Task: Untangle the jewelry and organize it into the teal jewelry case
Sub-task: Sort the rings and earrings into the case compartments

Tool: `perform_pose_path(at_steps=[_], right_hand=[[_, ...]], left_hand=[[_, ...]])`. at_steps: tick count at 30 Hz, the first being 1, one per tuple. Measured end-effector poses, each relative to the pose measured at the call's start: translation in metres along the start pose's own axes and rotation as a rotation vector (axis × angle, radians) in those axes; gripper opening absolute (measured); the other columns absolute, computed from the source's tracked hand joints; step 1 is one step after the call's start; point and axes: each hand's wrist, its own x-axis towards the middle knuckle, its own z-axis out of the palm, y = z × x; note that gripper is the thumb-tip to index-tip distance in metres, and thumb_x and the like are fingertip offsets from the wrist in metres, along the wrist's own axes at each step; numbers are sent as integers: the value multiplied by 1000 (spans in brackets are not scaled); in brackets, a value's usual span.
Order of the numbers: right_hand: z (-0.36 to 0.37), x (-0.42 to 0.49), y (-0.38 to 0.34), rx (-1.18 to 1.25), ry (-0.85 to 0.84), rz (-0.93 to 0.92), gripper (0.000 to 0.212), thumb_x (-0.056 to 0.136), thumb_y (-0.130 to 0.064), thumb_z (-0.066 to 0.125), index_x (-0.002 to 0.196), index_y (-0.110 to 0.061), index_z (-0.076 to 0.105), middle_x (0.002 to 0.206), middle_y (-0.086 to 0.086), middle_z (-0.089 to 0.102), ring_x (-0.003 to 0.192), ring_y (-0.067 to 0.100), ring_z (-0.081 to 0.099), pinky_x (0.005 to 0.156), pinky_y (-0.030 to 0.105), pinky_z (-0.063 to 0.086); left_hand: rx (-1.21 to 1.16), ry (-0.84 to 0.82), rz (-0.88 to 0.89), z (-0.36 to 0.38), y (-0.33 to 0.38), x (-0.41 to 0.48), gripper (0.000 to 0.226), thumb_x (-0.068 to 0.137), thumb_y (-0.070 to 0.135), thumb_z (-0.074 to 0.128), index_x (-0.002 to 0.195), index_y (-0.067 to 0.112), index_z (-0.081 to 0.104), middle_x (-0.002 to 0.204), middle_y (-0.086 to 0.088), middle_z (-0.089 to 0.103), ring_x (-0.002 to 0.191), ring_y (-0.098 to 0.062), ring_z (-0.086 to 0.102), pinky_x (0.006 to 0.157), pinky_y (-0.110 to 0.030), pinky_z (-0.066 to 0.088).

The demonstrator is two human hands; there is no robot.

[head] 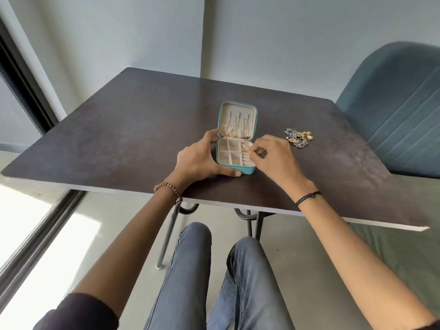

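The teal jewelry case (247, 171) lies open in the middle of the dark table, its lid (238, 108) flat behind the tray. Several gold chains (239, 125) hang inside the lid. My left hand (200, 158) grips the case's left side, thumb along the front edge. My right hand (273, 156) pinches a small gold piece (245, 148) over the tray's right compartments. A tangled pile of gold and silver-blue jewelry (298, 137) lies on the table to the right of the case, apart from both hands.
A teal upholstered chair (395, 110) stands at the table's right side. The dark table (142, 129) ends just in front of my knees. A window frame runs along the left.
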Motion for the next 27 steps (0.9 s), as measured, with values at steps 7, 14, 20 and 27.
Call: perform_pose_path(at_steps=[7, 14, 20, 27], right_hand=[[-9, 8, -4, -2, -119, 7, 9, 85, -9, 67, 79, -11, 73, 86, -1, 66, 78, 13, 61, 73, 37, 55], [-9, 6, -5, -6, -113, 13, 18, 89, -9, 66, 104, -12, 75, 99, 2, 65, 85, 13, 62, 73, 28, 54], [-2, -1, -1, 25, -111, 18, 24, 96, -14, 60, 115, -12, 75, 111, 0, 61, 92, 9, 54, 83, 20, 46], [-10, -3, 18, 159, 34, 211, 19, 90, -11, 63, 100, -16, 79, 100, -2, 71, 82, 7, 65, 84, 17, 51]], left_hand=[[3, 0, -8, 1, 1, 0, 118, 52, 77, 81, 150, 38, 27, 142, 21, 54, 119, -14, 61, 85, -28, 43], [3, -8, -5, 1, 0, 1, 118, 54, 76, 81, 150, 37, 26, 144, 19, 53, 122, -14, 59, 85, -27, 41], [16, -13, -11, 1, 0, 0, 118, 52, 79, 80, 150, 38, 26, 144, 21, 52, 120, -14, 60, 92, -31, 45], [19, -31, -22, 0, 1, 1, 120, 48, 84, 76, 149, 40, 26, 143, 22, 53, 114, -15, 63, 88, -33, 49]])
